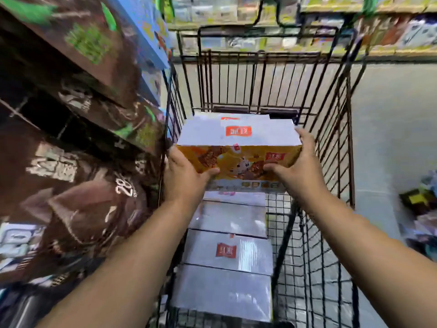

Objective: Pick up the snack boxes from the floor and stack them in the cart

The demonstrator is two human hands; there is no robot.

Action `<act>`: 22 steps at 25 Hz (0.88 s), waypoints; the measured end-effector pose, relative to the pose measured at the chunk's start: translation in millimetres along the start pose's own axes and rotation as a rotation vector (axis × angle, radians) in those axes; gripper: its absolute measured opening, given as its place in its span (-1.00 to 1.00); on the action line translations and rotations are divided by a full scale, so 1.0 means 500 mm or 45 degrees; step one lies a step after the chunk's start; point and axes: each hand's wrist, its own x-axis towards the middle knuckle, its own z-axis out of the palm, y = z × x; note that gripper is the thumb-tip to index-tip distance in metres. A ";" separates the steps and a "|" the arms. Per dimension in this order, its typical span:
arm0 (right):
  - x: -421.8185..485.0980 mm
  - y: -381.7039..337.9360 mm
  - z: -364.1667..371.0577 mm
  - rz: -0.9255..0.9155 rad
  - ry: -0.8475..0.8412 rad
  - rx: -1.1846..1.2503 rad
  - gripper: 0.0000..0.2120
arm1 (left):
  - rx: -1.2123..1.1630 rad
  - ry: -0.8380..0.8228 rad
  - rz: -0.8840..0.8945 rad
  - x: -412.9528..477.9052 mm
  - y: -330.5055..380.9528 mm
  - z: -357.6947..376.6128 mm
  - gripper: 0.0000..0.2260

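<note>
Now both hands, left (186,178) and right (299,170), clasp the box (238,147) by its ends, long axis crosswise, inside the cart (331,129) above the far end of the stacked boxes (228,254).

- The cart (260,54) stands in the middle, with shelves (390,36) behind its far end.
- Stacked cartons (71,138) rise just beside the cart's left wall.
- A row of boxes (227,252) lies in the cart along its left side.
- The held box (238,136) is over the row's far end, left grip (186,176) and right grip (300,166) at its ends.
- Loose packages (421,209) lie on the floor (383,138) to the right.
</note>
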 end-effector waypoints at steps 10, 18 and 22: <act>0.092 0.118 0.139 0.001 0.004 -0.060 -0.09 | 0.028 0.014 -0.068 0.106 -0.079 0.101 -0.09; 0.103 0.175 0.183 -0.069 0.037 -0.013 -0.20 | 0.190 0.012 0.016 0.108 -0.106 0.143 -0.12; 0.105 0.174 0.175 -0.063 0.012 -0.073 -0.20 | 0.252 -0.024 0.096 0.102 -0.100 0.136 -0.30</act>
